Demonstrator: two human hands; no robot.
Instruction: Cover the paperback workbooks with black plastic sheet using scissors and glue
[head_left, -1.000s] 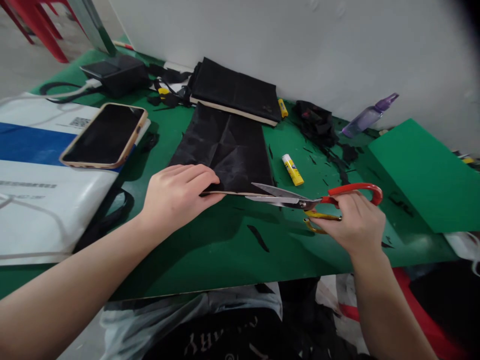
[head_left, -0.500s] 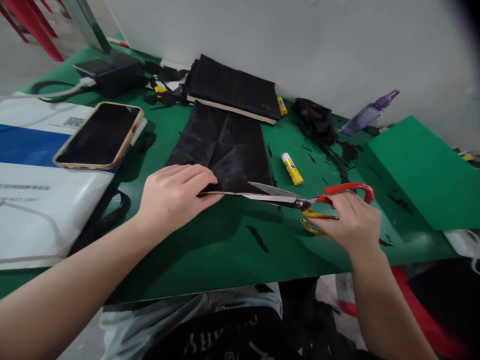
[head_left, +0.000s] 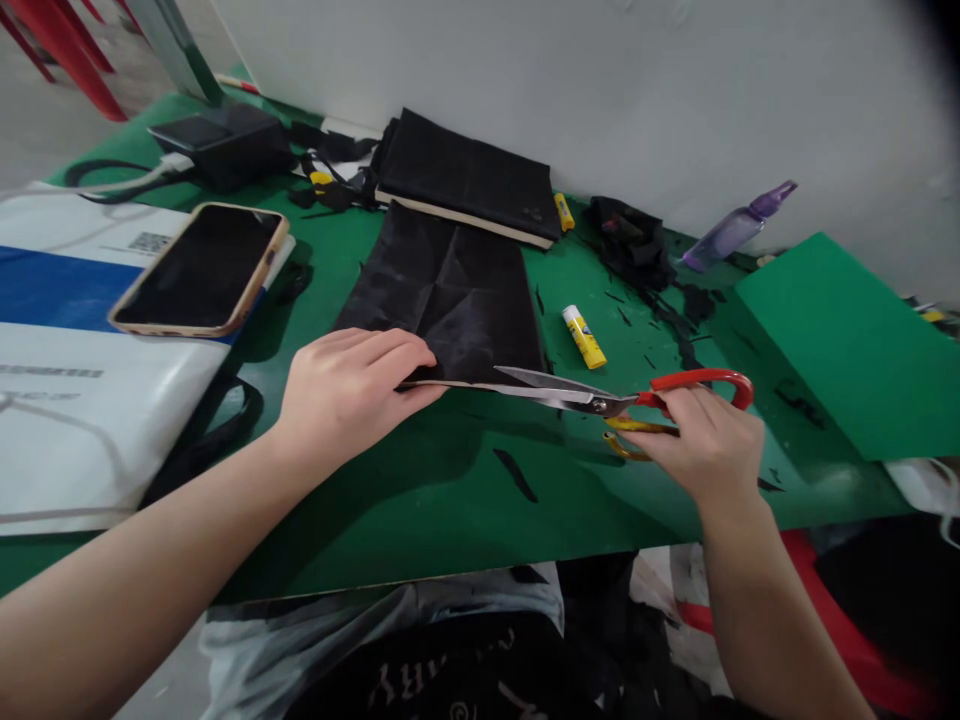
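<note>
My left hand (head_left: pixel 358 385) pinches the near edge of a creased black sheet (head_left: pixel 480 300), thumb below and fingers on top. Whether the sheet is cloth or paper I cannot tell. In my right hand (head_left: pixel 709 440) are scissors (head_left: pixel 551 388) with red and yellow handles, fingers through the loops. Their blades point left and lie along the sheet's near edge, close together. A pale line shows along that edge. The sheet's far end meets a black-covered book (head_left: pixel 469 175) with pale page edges.
On the green table (head_left: pixel 420 530) lie a yellow glue stick (head_left: pixel 584 337), black scraps (head_left: pixel 515 475) and a black bundle (head_left: pixel 630 240). A phone (head_left: pixel 202 270) rests on a white-and-blue package (head_left: pixel 67 400) at left. A purple spray bottle (head_left: pixel 739 228) and green board (head_left: pixel 847 345) are at right.
The scissor blades have closed further along the sheet's near edge. My right hand has shifted very slightly; my left hand holds its place.
</note>
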